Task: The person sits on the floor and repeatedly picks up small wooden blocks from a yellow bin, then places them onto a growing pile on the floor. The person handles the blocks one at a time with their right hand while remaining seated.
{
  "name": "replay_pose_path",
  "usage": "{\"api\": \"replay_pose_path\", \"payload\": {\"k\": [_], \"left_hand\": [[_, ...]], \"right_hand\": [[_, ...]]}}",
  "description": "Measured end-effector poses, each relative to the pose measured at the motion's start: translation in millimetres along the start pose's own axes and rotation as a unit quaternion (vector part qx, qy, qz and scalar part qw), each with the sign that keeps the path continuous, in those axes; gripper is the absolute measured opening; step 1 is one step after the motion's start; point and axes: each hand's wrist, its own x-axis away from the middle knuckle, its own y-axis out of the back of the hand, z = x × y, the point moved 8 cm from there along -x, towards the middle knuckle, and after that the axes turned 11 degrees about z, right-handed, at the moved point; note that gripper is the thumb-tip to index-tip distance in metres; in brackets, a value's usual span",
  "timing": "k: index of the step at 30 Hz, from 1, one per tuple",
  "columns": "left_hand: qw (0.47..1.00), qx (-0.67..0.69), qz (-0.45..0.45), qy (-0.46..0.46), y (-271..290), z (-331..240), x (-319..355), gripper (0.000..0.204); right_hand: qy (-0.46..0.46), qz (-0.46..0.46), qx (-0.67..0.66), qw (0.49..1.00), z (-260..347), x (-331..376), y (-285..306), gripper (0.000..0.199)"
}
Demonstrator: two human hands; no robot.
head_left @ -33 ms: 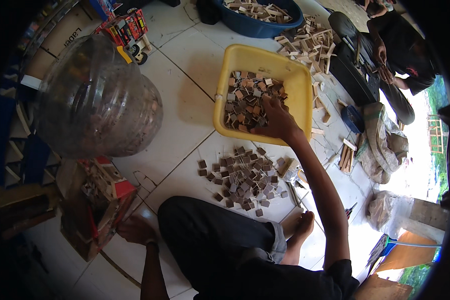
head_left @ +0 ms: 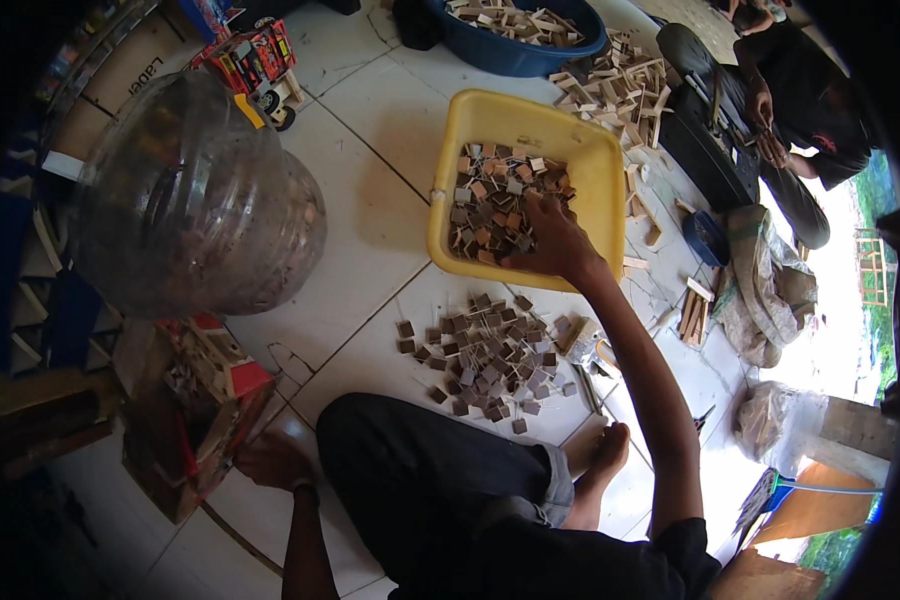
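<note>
My right hand [head_left: 560, 240] reaches into a yellow plastic basin [head_left: 595, 170], its thumb and fingers apart over a heap of small square wooden pieces with thin pins [head_left: 495, 205]. Fingertips dip among the pieces; whether one is between them does not show. On the floor before the basin lies a loose pile of similar brown squares with pale pins [head_left: 490, 360]. My left hand [head_left: 273, 462] is low at the left, beside my knee, against the lower edge of a red and brown wooden box-like object [head_left: 195, 400]. Its fingers are in shade and hard to read.
A large clear plastic jar [head_left: 200, 200] stands at the left, with a red toy truck [head_left: 255, 60] behind it. At the back, a blue tub [head_left: 515, 60] of wood pieces adjoins a scattered wood pile [head_left: 620, 90]. Another person [head_left: 800, 110] sits at the far right near a sack [head_left: 765, 285].
</note>
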Motion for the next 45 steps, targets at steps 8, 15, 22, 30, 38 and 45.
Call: {"api": "replay_pose_path", "payload": {"k": [8, 15, 22, 30, 38, 45], "left_hand": [[0.996, 0.082, -0.014, -0.019, 4, 1, 4, 0.060], [0.998, 0.056, -0.013, -0.007, 2, 0, 4, 0.061], [0.998, 0.035, -0.049, -0.014, 13, -4, 7, 0.056], [0.998, 0.060, -0.026, -0.002, 8, -1, 5, 0.056], [0.996, 0.048, -0.078, -0.018, -8, 6, 5, 0.060], [0.994, 0.109, -0.021, 0.003, -17, 11, 0, 0.066]], "right_hand": [[0.112, -0.027, -0.052, 0.992, -2, -12, 4, 0.086], [0.042, -0.041, -0.045, 0.997, -2, 2, 1, 0.085], [0.032, -0.089, -0.045, 0.994, 0, 4, 7, 0.080], [0.063, -0.042, -0.087, 0.993, -5, -7, 14, 0.081], [0.029, -0.069, 0.045, 0.996, 3, -8, 0, 0.098], [0.066, -0.063, 0.059, 0.994, 0, -4, 5, 0.094]]}}
